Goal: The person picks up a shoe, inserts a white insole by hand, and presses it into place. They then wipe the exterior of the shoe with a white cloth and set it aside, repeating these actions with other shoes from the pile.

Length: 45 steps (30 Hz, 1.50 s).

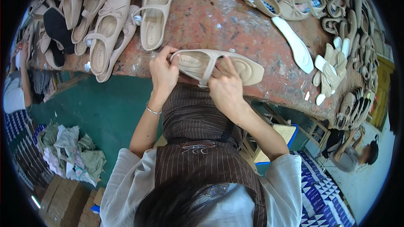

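A beige strapped shoe [249, 73] lies sideways at the near edge of the worn red workbench [189, 29], its heel to the left and squared toe to the right. My left hand [165, 68] is closed on the heel end, thumb and fingers pinching the rim. My right hand [227, 86] reaches into the shoe beside its strap. Its index finger presses on the pale insole [190, 62] near the forefoot, and the other fingers curl against the strap and side; their tips are partly hidden. Close on the left stand finished-looking beige strapped shoes [111, 29].
A white insole [294, 44] and a pile of pale insoles [330, 69] lie right. Beige uppers [351, 25] crowd the far right. Cloth bundles [75, 151] and cardboard boxes [63, 201] sit on the floor at left. Other people [353, 153] work at both sides.
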Each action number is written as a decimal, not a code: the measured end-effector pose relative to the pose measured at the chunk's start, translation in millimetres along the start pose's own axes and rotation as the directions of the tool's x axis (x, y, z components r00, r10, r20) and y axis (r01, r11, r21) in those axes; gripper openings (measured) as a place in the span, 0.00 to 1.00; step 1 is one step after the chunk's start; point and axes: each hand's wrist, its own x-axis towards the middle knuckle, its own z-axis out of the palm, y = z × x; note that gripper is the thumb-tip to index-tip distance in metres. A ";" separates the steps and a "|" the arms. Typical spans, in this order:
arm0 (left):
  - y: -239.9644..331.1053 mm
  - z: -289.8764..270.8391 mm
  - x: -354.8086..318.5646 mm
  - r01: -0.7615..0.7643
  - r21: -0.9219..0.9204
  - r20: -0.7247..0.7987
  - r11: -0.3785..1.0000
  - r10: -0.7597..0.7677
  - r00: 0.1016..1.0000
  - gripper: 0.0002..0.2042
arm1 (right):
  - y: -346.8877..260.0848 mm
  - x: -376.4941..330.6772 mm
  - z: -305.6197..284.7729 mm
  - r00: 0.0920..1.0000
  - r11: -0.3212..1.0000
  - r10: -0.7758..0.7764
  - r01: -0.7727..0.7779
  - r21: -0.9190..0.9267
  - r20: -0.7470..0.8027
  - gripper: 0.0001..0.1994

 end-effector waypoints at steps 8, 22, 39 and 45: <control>36.3 20.8 -64.7 -0.164 0.282 0.192 0.945 0.112 0.975 0.08 | 54.5 28.4 -28.1 0.667 0.861 0.473 -0.488 0.141 -0.575 0.13; 34.8 52.9 -60.7 -0.556 -0.148 0.491 0.818 0.549 0.676 0.35 | -19.7 -29.8 22.8 0.840 0.878 0.477 -0.439 0.191 -0.260 0.24; 28.7 69.8 -81.0 -0.620 -0.082 0.426 0.780 0.590 0.686 0.25 | 21.8 -25.7 33.1 0.893 0.913 0.381 -0.322 0.251 -0.240 0.27; 35.8 68.1 -85.8 -0.731 0.222 0.551 0.646 0.535 0.640 0.25 | 33.7 19.8 15.2 0.866 0.902 0.431 -0.424 0.086 -0.253 0.19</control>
